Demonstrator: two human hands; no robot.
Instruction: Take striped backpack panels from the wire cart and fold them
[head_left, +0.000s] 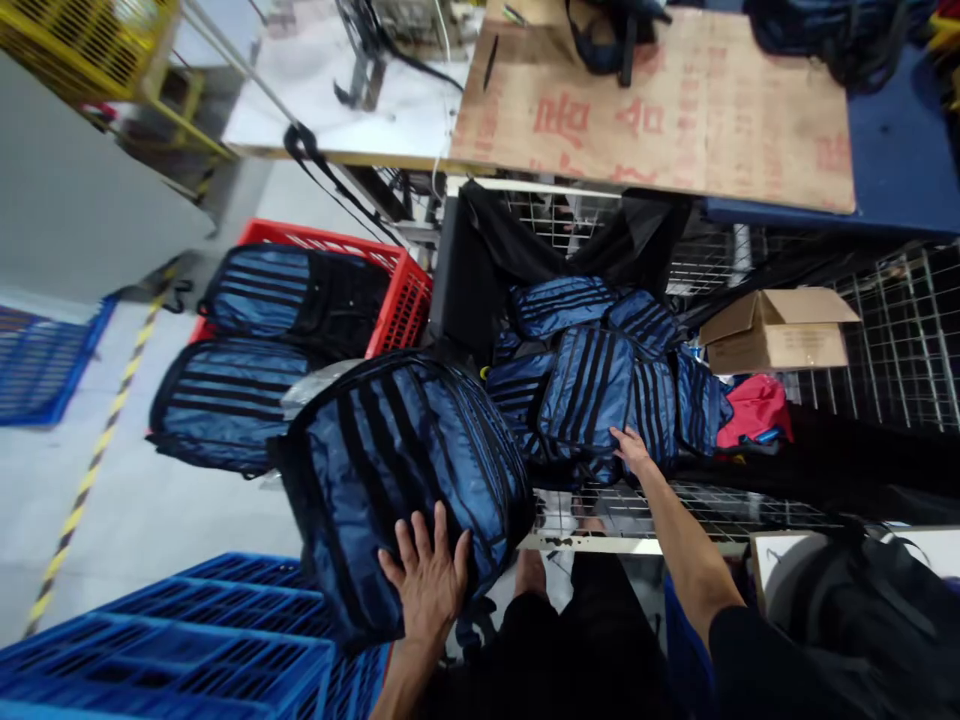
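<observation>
My left hand [430, 570] lies with spread fingers on the front of a large blue backpack [375, 440] with black straps across it. The backpack is tilted, between the red crate and the wire bin. My right hand [634, 449] reaches into the bin and pinches the lower corner of a blue striped bag piece [589, 385]. Around it are several more blue pieces with black stripes, such as one at the back [562, 305]. Whether these are whole bags or loose panels I cannot tell.
Two blue backpacks [232, 395] lie at a red crate [411, 300]. An open cardboard box [776, 345] and red cloth [756, 408] sit in the wire bin [892, 340]. Blue crates [187, 640] stand lower left. A cardboard-covered table [675, 110] runs behind; a dark bag [855, 610] is at right.
</observation>
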